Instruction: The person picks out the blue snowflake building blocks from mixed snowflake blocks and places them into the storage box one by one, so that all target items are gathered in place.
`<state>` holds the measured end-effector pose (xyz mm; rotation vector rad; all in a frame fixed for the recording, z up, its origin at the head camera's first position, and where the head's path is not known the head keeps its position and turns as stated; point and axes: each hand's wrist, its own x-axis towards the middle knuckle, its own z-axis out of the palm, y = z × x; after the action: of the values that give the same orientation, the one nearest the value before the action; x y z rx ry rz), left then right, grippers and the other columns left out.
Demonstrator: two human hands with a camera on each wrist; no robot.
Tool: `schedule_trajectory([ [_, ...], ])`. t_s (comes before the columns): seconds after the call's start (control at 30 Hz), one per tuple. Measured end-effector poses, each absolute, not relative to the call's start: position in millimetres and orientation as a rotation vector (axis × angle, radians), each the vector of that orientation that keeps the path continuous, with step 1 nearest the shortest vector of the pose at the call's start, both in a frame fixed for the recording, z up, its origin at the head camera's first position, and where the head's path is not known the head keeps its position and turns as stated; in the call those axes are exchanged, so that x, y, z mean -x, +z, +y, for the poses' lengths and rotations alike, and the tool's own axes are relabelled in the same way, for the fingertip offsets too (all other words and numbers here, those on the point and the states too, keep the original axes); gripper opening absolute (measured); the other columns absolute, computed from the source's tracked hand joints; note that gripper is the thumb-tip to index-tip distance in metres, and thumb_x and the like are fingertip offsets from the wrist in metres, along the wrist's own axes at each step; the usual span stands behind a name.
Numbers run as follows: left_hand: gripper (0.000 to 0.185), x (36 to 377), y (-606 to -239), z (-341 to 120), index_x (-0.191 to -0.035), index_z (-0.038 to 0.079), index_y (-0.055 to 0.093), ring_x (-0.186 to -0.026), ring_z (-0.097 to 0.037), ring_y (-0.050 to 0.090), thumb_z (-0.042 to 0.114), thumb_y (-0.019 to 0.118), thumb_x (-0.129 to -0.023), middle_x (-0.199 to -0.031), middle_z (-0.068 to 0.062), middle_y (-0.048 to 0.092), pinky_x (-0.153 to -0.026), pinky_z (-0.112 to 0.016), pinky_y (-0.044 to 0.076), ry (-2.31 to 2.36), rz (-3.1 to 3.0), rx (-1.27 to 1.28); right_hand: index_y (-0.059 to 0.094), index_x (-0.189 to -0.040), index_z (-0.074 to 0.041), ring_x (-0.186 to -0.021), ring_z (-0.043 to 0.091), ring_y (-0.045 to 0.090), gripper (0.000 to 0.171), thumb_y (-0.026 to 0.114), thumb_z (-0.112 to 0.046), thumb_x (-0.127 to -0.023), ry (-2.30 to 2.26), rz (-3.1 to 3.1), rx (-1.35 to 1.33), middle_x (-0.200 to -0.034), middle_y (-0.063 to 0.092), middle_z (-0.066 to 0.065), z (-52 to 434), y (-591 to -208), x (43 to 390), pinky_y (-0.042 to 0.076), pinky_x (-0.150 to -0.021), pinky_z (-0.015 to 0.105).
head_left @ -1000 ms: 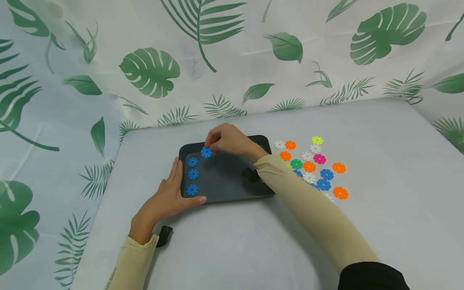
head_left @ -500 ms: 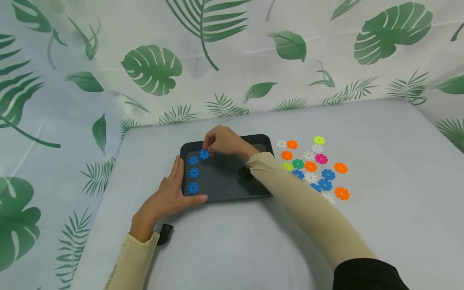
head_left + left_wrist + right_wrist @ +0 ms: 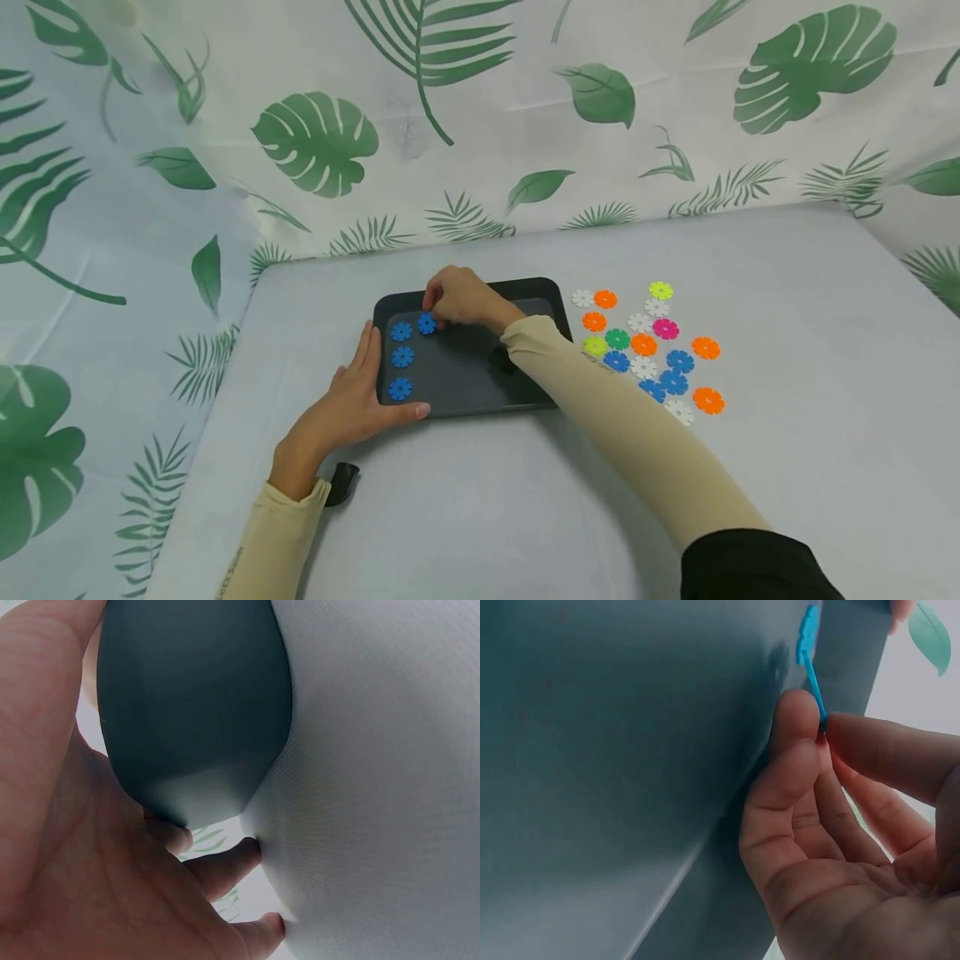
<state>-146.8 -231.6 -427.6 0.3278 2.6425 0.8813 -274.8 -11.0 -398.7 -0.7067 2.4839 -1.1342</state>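
Observation:
A dark grey tray [image 3: 465, 375] lies on the table. Three blue flower-shaped discs [image 3: 402, 357] stand in a column along its left side. My right hand [image 3: 463, 297] reaches over the tray's back part and pinches another blue flower-shaped disc [image 3: 427, 323] between thumb and fingers, just right of the rearmost one. The right wrist view shows this held disc [image 3: 817, 691] edge-on, tilted, close over the tray. My left hand [image 3: 352, 404] rests against the tray's front left corner, fingers straight along the left side and thumb along the front edge. In the left wrist view, fingertips [image 3: 251, 851] touch the table.
Right of the tray, several loose flower-shaped discs lie scattered: orange [image 3: 706, 347], white [image 3: 642, 367], pink [image 3: 665, 329], green [image 3: 617, 338], yellow [image 3: 661, 290] and blue [image 3: 680, 361]. A leaf-patterned cloth [image 3: 465, 158] hangs behind the table [image 3: 487, 500].
My right hand has lowered slightly toward the tray with the blue disc, which sits a little nearer the front and tilts more. My left hand has stayed on the tray's corner.

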Motion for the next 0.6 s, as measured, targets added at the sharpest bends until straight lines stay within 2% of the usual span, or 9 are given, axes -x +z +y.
schedule_trajectory([
  [0.23,0.138,147.3,-426.4,-231.7,-0.168,0.002,-0.015,-0.162,-0.041,-0.002,0.069,0.076,-0.089,-0.176,-0.01,-0.023,-0.123,-0.073,0.003,0.878,2.648,-0.329,0.078,-0.101,0.005,-0.073,0.022,0.07,0.02,0.061,0.012,-0.092,-1.088,2.547,0.699,-0.086,0.075,0.012,-15.5,-401.2,274.4,0.055,-0.068,0.032],
  [0.6,0.138,147.6,-425.7,-231.0,-0.168,0.002,-0.015,-0.162,-0.044,0.0,0.068,0.076,-0.089,-0.176,-0.012,-0.023,-0.122,-0.075,0.003,0.882,2.645,-0.339,0.078,-0.092,0.004,-0.064,0.017,0.066,0.018,0.062,0.011,-0.093,-1.014,2.638,0.662,-0.08,0.074,0.012,-20.3,-405.6,269.3,0.052,-0.063,0.03],
])
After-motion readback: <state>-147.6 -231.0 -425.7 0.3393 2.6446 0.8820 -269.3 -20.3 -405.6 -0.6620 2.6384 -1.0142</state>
